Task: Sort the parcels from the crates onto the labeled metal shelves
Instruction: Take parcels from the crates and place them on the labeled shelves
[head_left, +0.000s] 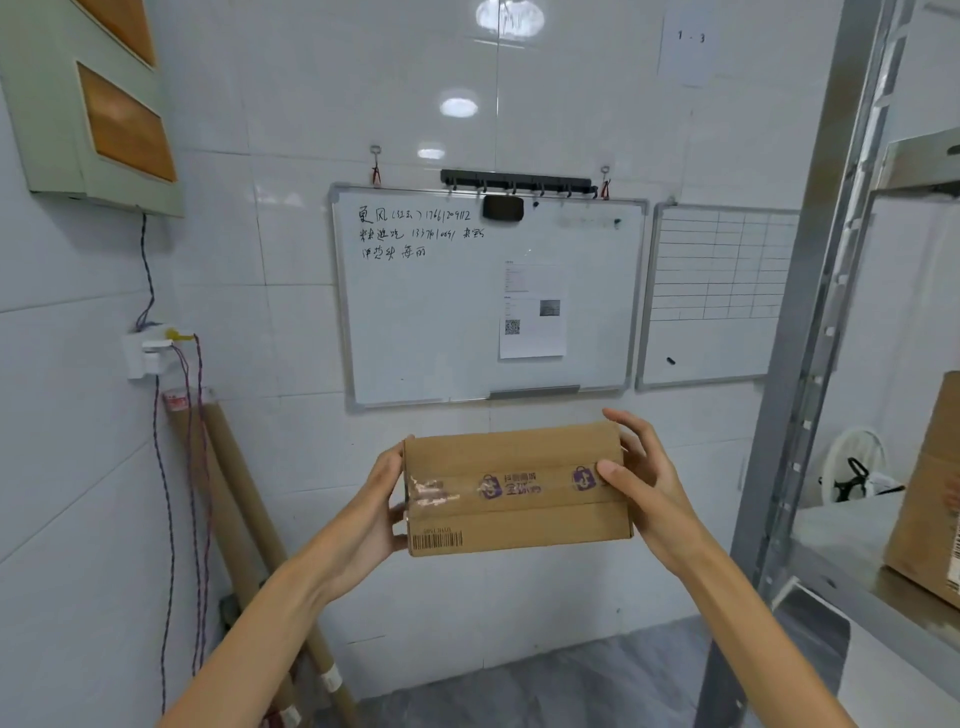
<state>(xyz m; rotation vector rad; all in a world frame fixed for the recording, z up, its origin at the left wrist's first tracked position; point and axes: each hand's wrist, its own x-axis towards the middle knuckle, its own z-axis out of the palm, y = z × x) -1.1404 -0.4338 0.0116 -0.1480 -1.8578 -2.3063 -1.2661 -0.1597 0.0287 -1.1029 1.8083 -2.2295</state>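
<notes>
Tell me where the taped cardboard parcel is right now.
Head view, centre: the cardboard parcel is held between left hand and right hand, below the whiteboard.

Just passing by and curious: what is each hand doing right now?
Left hand: closed on the left end of the cardboard parcel.
Right hand: closed on the parcel's right end, thumb on the taped face.

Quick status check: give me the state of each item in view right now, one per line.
Cardboard parcel: taped shut, held in the air, barcode facing the camera.
Left hand: grip closed on the parcel's left end.
Right hand: grip closed on the parcel's right end.
Metal shelf: holds a larger box at its right edge.
Whiteboard: handwriting on it, a sheet stuck on.
</notes>
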